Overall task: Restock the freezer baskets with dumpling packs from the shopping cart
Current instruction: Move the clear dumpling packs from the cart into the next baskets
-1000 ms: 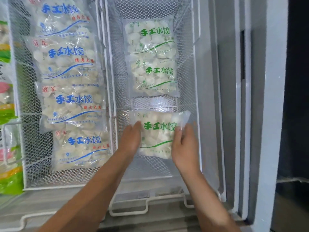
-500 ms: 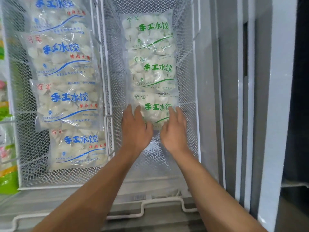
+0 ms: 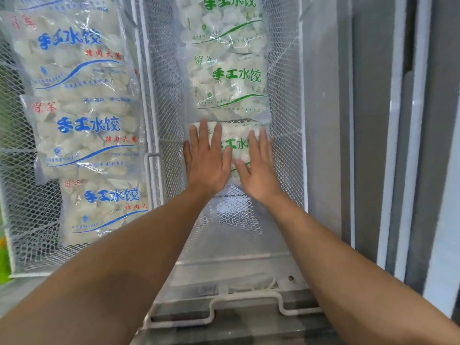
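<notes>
**Both palms flat on the nearest green-print pack, right-hand basket**

Far left of the hands: a wire mesh basket, white-coated, holding a column of dumpling packs with blue lettering. Four show, overlapped like shingles, the top one cut off by the frame edge. A strip of green at the far left edge, past the mesh; too little of it in view to tell what it is.

A white frame rail runs between that basket and the next one.

Left hand: fingers straight and slightly spread, palm down on the left half of the nearest dumpling pack. Thumb lies along the pack's inner area, close to the right thumb. Nothing curled, nothing pinched; it presses flat.

Right hand: same posture, fingers straight, palm on the pack's right half, little finger close to the mesh wall on that side.

The pack under both hands has green lettering and lies on the floor of the right basket. Its far edge is tucked under the second green-print pack, just beyond the fingertips. A third pack lies beyond that, partly out of frame. Bare mesh floor shows behind the wrists, toward the near end.

Right of the right hand: the grey freezer wall, then sliding lid rails.
</notes>
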